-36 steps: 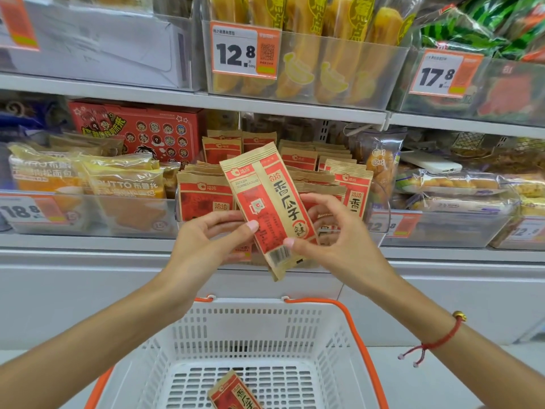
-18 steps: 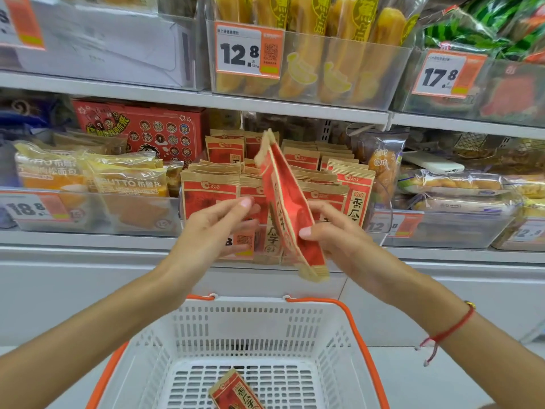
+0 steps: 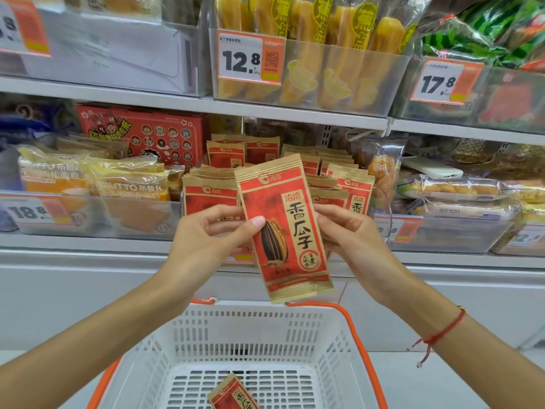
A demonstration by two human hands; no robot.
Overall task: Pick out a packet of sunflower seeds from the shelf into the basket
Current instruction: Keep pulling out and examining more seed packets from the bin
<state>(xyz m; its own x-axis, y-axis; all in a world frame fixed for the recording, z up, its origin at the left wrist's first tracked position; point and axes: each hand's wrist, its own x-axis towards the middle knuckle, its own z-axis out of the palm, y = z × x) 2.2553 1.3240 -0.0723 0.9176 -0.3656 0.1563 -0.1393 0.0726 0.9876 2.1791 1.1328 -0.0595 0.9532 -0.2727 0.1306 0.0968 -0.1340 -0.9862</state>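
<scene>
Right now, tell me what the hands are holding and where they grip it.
Both hands hold one sunflower seed packet: left hand pinches its left edge, right hand its right edge, mid-height.

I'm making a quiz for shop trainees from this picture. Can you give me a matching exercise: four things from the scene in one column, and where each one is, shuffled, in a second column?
Things:
1. red-and-tan paper sunflower seed packet with a drawn seed
2. second red-and-tan seed packet
3. white plastic basket with orange handles
4. orange-and-white 12.8 price tag

Places:
A. on the clear bin of the upper shelf
B. below the hands, in front of the shelf
C. held between the left hand and right hand
D. lying on the basket floor

Pairs: 1-C, 2-D, 3-B, 4-A
</scene>
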